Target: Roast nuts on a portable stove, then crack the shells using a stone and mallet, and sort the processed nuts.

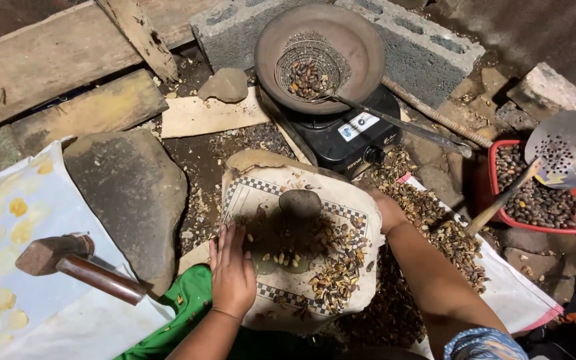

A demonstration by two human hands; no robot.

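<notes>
My left hand lies flat, fingers apart, on a cloth-covered board with a checkered border. Pale peeled kernels and brown shell bits are scattered on the cloth just right of that hand. A small dark stone sits at the cloth's far side. My right hand reaches behind the cloth's right edge into a heap of shells; its fingers are hidden.
A hammer rests on a white sheet at left, beside a big flat rock. A pan with a wire basket of nuts sits on a black stove. A red basket of nuts and a perforated skimmer stand right.
</notes>
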